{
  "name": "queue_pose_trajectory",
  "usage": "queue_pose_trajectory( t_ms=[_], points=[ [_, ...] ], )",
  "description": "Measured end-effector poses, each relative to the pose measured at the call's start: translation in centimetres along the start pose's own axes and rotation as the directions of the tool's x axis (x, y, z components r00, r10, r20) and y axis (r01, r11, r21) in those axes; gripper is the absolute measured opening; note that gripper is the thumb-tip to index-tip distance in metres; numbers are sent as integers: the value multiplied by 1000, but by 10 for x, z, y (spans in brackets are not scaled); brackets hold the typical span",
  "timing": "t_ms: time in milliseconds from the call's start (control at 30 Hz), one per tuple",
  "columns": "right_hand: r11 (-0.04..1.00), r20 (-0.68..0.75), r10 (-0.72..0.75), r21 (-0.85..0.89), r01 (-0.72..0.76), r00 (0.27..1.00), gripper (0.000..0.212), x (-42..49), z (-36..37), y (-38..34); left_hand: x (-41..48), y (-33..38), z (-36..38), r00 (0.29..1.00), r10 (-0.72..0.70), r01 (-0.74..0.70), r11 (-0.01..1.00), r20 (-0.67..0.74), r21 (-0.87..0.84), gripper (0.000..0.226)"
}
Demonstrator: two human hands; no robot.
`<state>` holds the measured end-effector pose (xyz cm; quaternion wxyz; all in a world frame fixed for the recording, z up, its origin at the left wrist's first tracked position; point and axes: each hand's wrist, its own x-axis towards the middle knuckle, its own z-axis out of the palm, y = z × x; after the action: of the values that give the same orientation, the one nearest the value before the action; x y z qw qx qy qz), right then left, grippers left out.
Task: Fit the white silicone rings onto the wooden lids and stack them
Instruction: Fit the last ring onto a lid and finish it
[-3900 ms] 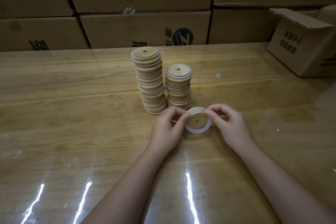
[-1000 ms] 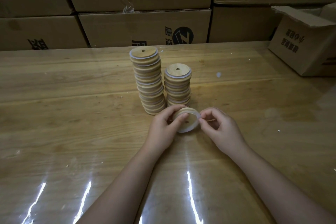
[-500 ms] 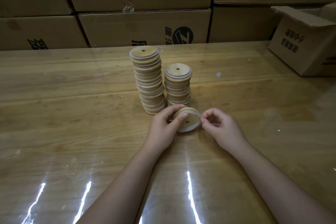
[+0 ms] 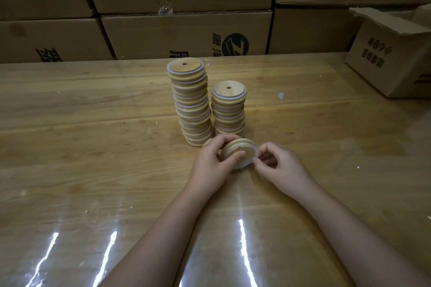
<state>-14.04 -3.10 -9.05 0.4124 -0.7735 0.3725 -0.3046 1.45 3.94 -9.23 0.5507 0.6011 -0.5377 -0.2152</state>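
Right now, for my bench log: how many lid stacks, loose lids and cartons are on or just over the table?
Lid stacks: 2 (taller stack, shorter stack)
Loose lid: 1, gripped by the left hand, its white ring pinched by the right hand
Open carton: 1
Total: 4

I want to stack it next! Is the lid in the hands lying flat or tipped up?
Tipped up. The left hand holds the wooden lid tilted, its grooved edge showing; the right hand pinches the white ring.
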Motion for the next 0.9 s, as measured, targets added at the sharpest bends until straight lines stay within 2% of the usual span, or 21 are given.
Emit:
queue_pose_trajectory(
  t_ms=[133,267,400,533,633,733,900],
  points=[
    [998,-110,5,55,1,994,6,0,1,3,1,0,-1,1000,-16,16,996,-4,-87,25],
    [985,-261,-135,66,157,956,10,-3,-1,1,-1,0,2,997,-51,59,988,64,-142,31],
    [956,-258,-268,49,289,928,11,-3,0,2,-3,0,4,994,41,-45,998,103,38,34],
    [945,-251,-309,24,325,917,16,-2,1,4,-3,3,4,997,58,-60,998,55,30,30],
    [948,-278,-304,9,319,911,17,-2,2,5,-3,4,4,997,73,-75,996,39,46,34],
    [954,-298,-281,16,299,912,18,-2,1,5,-4,3,5,996,89,-90,994,23,62,26],
    [959,-294,-238,77,271,926,15,-2,0,4,-3,-1,4,992,127,-128,983,15,134,30]
  ],
)
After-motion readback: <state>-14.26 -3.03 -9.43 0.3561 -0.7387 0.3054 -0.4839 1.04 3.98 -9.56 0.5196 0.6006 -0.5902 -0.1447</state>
